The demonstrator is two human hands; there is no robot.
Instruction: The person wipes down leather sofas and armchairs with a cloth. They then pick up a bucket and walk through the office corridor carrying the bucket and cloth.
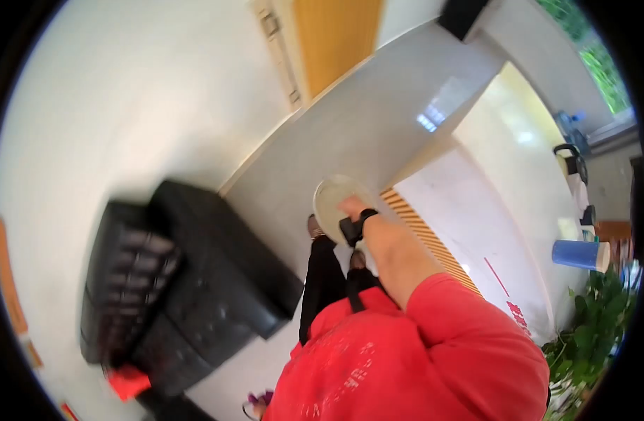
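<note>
My right hand (353,205), with a dark band and a black object at its wrist, reaches down over a pale round bucket-like container (327,198). The fingers look closed at the container, probably on its rim or handle, though blur hides the exact grip. The container hangs or stands just before my shoes, and I cannot tell which. At the bottom edge, a small part of my left hand (263,398) shows beside my red shirt. Near it is a purple thing (253,398) with a thin dark loop, too little visible to name.
A black tufted sofa (202,302) stands at left, a red item (128,382) by it. Along the right runs a white counter (469,203) with a slatted front. On it are a blue cylinder (580,255) and a leafy plant (595,316). A wooden door (336,42) is ahead.
</note>
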